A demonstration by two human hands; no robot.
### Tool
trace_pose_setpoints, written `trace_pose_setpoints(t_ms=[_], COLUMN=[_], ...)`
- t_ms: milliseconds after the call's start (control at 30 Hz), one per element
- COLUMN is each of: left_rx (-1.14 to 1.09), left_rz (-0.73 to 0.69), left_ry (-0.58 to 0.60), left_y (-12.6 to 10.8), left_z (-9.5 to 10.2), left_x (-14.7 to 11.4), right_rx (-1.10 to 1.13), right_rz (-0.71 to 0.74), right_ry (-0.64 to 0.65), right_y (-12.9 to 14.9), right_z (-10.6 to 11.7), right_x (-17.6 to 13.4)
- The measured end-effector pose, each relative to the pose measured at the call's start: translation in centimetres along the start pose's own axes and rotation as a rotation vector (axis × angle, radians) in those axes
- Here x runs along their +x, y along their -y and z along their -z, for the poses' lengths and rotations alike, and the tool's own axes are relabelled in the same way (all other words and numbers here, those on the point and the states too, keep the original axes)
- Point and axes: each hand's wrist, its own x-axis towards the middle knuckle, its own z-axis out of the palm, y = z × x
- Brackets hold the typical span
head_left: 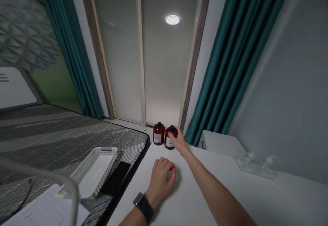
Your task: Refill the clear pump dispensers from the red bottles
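Note:
Two dark red-brown bottles with black necks and white labels stand side by side at the far end of the white table point(194, 191). My right hand point(179, 142) reaches out and is closed around the right bottle point(169, 143), its thumb across the front. The left bottle point(159, 137) stands upright just beside it, untouched. My left hand point(162, 176), with a dark watch point(143, 205) on the wrist, rests on the table nearer to me. Its fingers are loosely curled in, with nothing in them.
On the right of the table lies a clear tray point(253, 168) with two whitish pump heads. A white drawer cabinet point(220, 142) stands behind. To the left, a grey mattress point(77, 130) bears a white basket point(96, 166), a black phone point(116, 178) and papers point(48, 209). A pale curved bar point(74, 191) crosses the lower left.

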Motion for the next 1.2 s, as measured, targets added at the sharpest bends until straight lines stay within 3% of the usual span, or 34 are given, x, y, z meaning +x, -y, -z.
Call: trace_pose_setpoints(t_ms=[300,433,667,933,1200], left_rx=[-0.193,-0.268,-0.377,-0.635,-0.817], left_rz=[0.123,0.094,-0.078,0.032,0.113], left_ry=[-0.203,-0.115,0.034,0.151,0.23], left_y=[0.4,-0.6,-4.9,-7.5,-7.6], left_z=[0.6,0.0,-1.7,-3.0,-4.2], left_x=[-0.3,-1.0,-0.9,-0.5,-1.2], right_rx=[0.037,0.005,-0.076,-0.07,-0.065], right_rz=[-0.003,-0.007,-0.024,-0.003,0.062], right_ry=[0.113,0.112,-0.004,0.0,-0.051], right_y=[3.5,5.8,8.6,9.4,9.3], right_z=[5.3,7.9,11.6,16.1,17.0], right_x=[-5.4,-9.0,-14.6,-17.8,-18.8])
